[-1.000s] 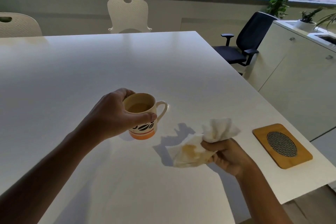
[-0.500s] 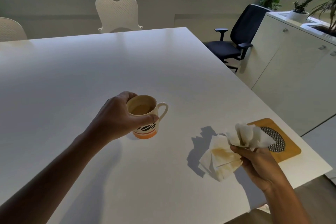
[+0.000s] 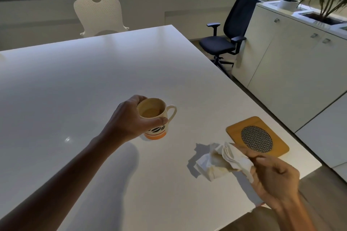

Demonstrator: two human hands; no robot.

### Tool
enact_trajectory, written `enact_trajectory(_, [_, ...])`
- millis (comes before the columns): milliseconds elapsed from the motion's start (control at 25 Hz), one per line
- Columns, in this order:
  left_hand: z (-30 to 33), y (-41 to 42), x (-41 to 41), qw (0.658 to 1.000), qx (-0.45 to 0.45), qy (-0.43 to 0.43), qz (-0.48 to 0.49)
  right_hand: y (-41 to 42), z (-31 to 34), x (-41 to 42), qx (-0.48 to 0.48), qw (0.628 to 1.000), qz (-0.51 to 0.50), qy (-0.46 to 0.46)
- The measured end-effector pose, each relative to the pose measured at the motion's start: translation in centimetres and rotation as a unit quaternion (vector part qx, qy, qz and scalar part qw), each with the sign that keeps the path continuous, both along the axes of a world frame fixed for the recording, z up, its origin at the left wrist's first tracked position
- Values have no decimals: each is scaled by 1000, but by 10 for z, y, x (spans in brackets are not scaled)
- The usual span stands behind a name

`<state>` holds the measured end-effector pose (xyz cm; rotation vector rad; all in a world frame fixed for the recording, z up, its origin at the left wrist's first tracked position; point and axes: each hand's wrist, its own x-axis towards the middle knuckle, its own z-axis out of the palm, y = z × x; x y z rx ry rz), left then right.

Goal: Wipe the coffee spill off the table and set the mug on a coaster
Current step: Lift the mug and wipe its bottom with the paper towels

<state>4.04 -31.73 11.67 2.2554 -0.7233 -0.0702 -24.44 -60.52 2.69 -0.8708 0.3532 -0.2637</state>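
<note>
Head view: left fingers (image 3: 159, 120) grip mug (image 3: 155, 116); right fingers (image 3: 262, 159) pinch tissue (image 3: 221, 163) beside coaster (image 3: 257, 136) near table (image 3: 93, 80) edge.

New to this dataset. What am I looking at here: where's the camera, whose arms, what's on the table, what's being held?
No robot here: a person works with bare hands, and a wide-angle camera worn on the head looks forward and down, so both arms reach in from the bottom of the picture. The left hand grips a cream mug with an orange base around its body; there is coffee inside. The right hand holds a crumpled, coffee-stained tissue low over the white table. A wooden coaster with a round mesh centre lies on the table near the right edge, with nothing on it.
</note>
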Motion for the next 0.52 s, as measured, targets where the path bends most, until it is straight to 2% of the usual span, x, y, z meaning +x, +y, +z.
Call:
enact_trajectory(80, [-5,-16,2,1000,0,-2,-3,-3,-3,-5,-45,998,-27,24])
enact_trajectory(200, [-13,-42,5,1000,2,-7,-12,-9,-5,-8,-98,993,0,61])
enact_trajectory(520, [-29,-86,16,999,3,-13,-34,-20,-9,-24,-114,991,-29,60])
